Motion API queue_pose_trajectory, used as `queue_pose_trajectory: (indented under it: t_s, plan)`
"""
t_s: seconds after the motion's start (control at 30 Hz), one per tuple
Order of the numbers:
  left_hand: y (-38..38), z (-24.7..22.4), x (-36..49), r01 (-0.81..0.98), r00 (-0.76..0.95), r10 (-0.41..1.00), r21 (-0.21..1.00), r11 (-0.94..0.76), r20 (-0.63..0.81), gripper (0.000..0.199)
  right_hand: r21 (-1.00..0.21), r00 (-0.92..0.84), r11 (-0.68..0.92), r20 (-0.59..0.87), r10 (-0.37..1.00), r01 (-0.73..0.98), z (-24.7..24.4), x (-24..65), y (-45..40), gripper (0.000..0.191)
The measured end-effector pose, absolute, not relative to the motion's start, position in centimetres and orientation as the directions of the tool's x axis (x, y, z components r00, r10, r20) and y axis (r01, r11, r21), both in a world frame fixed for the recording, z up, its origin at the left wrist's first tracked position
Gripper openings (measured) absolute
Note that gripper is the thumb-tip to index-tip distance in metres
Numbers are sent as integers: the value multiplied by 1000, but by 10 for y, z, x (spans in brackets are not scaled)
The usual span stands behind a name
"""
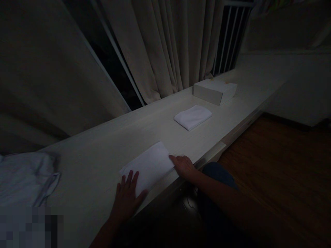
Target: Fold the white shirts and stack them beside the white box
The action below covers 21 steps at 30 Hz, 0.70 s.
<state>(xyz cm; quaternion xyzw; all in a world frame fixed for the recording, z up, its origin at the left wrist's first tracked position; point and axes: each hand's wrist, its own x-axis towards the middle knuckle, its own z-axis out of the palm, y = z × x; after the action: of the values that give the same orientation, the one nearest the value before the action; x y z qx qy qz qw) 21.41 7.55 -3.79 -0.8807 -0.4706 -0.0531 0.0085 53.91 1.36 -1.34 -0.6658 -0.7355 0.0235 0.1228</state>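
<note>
A folded white cloth (pixel 151 165) lies flat on the long pale tabletop (pixel 98 165), close to its front edge. My left hand (pixel 126 194) is open, its spread fingers resting at the cloth's left end and the thumb along the near side. At the right end, my right hand (pixel 183 166) has its fingers curled together, with one fingertip on the cloth's edge; the thumb is hard to make out in the dim light. Farther along the table lies a second, smaller folded white cloth (pixel 193 117), touched by neither hand.
Beyond the second cloth stands a white box (pixel 209 94). Crumpled pale fabric (pixel 23 179) lies at the left end of the table. Curtains (pixel 165 44) hang behind the table. Below its front edge are my knee (pixel 219 174) and a wooden floor (pixel 279 162).
</note>
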Motion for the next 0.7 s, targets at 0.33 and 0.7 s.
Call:
queue_pose_trajectory:
  t_s: [0.33,0.7]
  plan:
    - [72,-38,215,831,544,829,52,-553,128,84,-511,-48,184,269,962,840,-19,552,2,48]
    - [74,-41,214,832,544,828,39,-553,135,84,-616,47,184,339,940,766,-21,563,-3,34]
